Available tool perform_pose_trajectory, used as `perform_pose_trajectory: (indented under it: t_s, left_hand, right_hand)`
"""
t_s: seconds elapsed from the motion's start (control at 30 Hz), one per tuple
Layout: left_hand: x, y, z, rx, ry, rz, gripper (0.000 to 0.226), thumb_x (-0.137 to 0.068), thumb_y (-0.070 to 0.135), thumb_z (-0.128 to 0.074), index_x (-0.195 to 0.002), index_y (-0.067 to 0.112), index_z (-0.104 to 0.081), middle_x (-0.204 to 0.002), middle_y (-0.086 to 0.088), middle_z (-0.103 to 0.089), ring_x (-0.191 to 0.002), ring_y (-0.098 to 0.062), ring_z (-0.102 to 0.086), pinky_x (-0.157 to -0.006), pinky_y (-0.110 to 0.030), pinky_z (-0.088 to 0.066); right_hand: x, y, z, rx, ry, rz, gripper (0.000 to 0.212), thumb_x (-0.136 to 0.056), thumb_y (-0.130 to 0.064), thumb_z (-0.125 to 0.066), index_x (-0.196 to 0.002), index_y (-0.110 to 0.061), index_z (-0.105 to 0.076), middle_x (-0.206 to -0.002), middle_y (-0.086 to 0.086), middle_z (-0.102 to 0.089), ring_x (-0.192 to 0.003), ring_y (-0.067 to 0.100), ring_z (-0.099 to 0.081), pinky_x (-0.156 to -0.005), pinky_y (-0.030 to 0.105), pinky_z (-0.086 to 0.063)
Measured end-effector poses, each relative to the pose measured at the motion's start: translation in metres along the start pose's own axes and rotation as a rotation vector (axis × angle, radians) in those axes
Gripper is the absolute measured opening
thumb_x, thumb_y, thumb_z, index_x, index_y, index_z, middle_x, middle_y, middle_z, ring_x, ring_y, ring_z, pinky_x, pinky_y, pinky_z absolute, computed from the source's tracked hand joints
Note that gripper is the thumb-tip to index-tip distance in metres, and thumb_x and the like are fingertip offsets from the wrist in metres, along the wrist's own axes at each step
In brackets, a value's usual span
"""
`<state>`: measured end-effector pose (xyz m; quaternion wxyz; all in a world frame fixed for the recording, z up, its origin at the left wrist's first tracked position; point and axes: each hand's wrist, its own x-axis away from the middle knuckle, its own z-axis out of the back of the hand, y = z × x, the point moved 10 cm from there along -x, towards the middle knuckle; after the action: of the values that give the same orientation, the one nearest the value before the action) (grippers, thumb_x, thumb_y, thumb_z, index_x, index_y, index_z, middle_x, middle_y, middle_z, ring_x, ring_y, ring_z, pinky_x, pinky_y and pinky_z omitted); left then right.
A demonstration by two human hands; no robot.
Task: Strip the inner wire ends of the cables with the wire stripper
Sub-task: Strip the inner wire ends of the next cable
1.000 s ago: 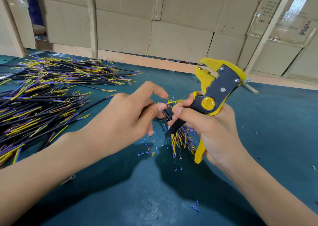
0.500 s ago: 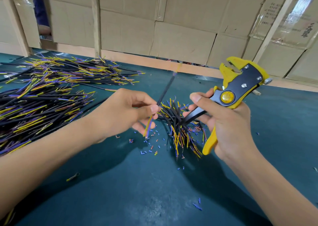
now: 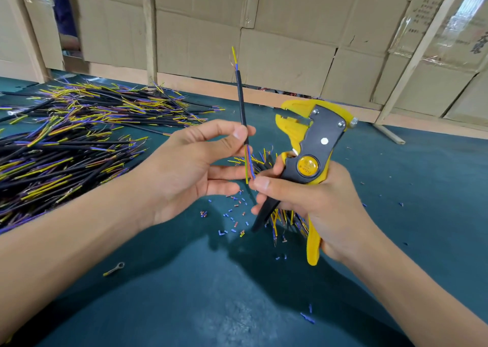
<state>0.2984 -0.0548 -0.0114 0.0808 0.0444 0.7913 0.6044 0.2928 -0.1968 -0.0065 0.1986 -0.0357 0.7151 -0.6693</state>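
In the head view, the left hand (image 3: 192,167) pinches 1 black cable (image 3: 241,101) between thumb and index fingertip, just above where its sheath ends; the other 3 fingers are straight and spread below, touching nothing. The cable stands nearly upright over the middle of the desk (image 3: 422,188), yellow and blue inner wires (image 3: 248,166) showing at both ends. The right hand (image 3: 317,204) wraps its fingers around the handles of the yellow-and-black wire stripper (image 3: 314,146), head pointing up, while its thumb and index fingertip pinch the lower wire ends. A small bundle of cables (image 3: 287,220) lies under that hand. A large heap of cables (image 3: 66,146) covers the desk's left edge. Cut insulation bits (image 3: 232,214) are scattered between the hands.
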Motion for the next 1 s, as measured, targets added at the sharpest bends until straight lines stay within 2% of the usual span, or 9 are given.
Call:
perform_pose_trajectory:
  t_s: [0.1,0.2,0.33,0.5,0.57,0.63,0.77,0.9,1.0]
  left_hand:
    - [0.000,-0.001,-0.003,0.023,-0.001,-0.004,0.019,-0.084,0.030,-0.068,-0.100,0.023,-0.076,-0.085,-0.001,-0.067,-0.068,-0.020,-0.071,-0.049,-0.023,-0.052]
    - [0.000,-0.001,-0.011,0.065,-0.061,0.017,0.024,-0.079,0.017,-0.071,-0.103,0.013,-0.074,-0.083,-0.004,-0.069,-0.065,-0.019,-0.069,-0.053,-0.025,-0.054]
    - [0.001,-0.006,-0.020,-0.018,-0.146,0.059,0.032,-0.069,0.013,-0.076,-0.101,0.010,-0.077,-0.096,-0.015,-0.072,-0.071,-0.017,-0.065,-0.060,-0.024,-0.056]
    - [0.002,-0.001,-0.014,-0.114,-0.168,0.085,0.038,-0.071,0.012,-0.074,-0.108,0.004,-0.075,-0.082,-0.008,-0.067,-0.063,-0.009,-0.059,-0.056,-0.021,-0.051]
    - [0.003,0.001,-0.013,-0.156,-0.188,0.098,0.033,-0.074,0.010,-0.073,-0.105,0.001,-0.076,-0.084,-0.010,-0.061,-0.062,-0.009,-0.053,-0.053,-0.020,-0.046]
    - [0.004,0.002,-0.015,-0.166,-0.212,0.109,0.020,-0.076,0.009,-0.072,-0.094,0.001,-0.077,-0.080,-0.012,-0.055,-0.064,-0.012,-0.046,-0.052,-0.020,-0.042]
    - [0.005,-0.007,-0.021,-0.094,-0.207,0.147,0.031,-0.076,0.020,-0.073,-0.097,-0.003,-0.075,-0.075,-0.005,-0.059,-0.062,-0.012,-0.047,-0.050,-0.020,-0.042]
    - [0.002,-0.011,-0.020,-0.062,-0.129,0.140,0.034,-0.076,0.029,-0.074,-0.094,0.000,-0.070,-0.066,-0.001,-0.052,-0.052,-0.010,-0.040,-0.046,-0.020,-0.036]
    - [0.002,-0.014,-0.018,-0.124,-0.114,0.145,0.027,-0.073,0.036,-0.074,-0.081,0.011,-0.071,-0.074,-0.004,-0.064,-0.059,-0.014,-0.058,-0.049,-0.023,-0.045]
  right_hand:
    - [0.000,-0.002,0.001,-0.001,0.017,0.012,0.021,-0.077,0.011,-0.078,-0.079,-0.003,-0.064,-0.071,0.015,-0.067,-0.063,0.031,-0.062,-0.068,0.054,-0.063]
    - [0.000,-0.003,0.002,-0.029,0.025,0.018,0.022,-0.077,0.014,-0.077,-0.081,-0.003,-0.062,-0.070,0.016,-0.064,-0.063,0.032,-0.061,-0.070,0.061,-0.062]
    - [-0.001,-0.003,0.004,-0.013,0.048,0.024,0.020,-0.069,0.005,-0.078,-0.081,-0.003,-0.064,-0.070,0.017,-0.064,-0.064,0.032,-0.063,-0.071,0.065,-0.060]
    - [-0.001,-0.006,0.010,-0.028,0.107,0.046,0.021,-0.069,0.006,-0.075,-0.073,-0.011,-0.064,-0.066,0.014,-0.064,-0.060,0.031,-0.063,-0.071,0.064,-0.060]
    - [-0.002,-0.008,0.016,-0.060,0.153,0.049,0.025,-0.070,0.009,-0.075,-0.070,-0.014,-0.065,-0.065,0.012,-0.062,-0.060,0.030,-0.063,-0.069,0.063,-0.061]
    - [-0.004,-0.010,0.024,-0.097,0.185,0.046,0.022,-0.068,0.005,-0.074,-0.070,-0.015,-0.065,-0.066,0.014,-0.061,-0.062,0.030,-0.063,-0.066,0.057,-0.063]
    - [-0.004,-0.013,0.027,-0.123,0.176,0.041,0.022,-0.065,0.004,-0.072,-0.079,-0.010,-0.061,-0.066,0.015,-0.063,-0.063,0.029,-0.065,-0.066,0.050,-0.062]
    - [-0.002,-0.012,0.017,-0.092,0.144,0.032,0.029,-0.066,0.013,-0.077,-0.075,-0.011,-0.062,-0.065,0.013,-0.064,-0.060,0.029,-0.066,-0.069,0.061,-0.062]
    - [-0.001,-0.011,0.015,-0.058,0.136,0.042,0.029,-0.078,0.019,-0.071,-0.079,-0.008,-0.061,-0.064,0.009,-0.065,-0.058,0.029,-0.064,-0.069,0.063,-0.060]
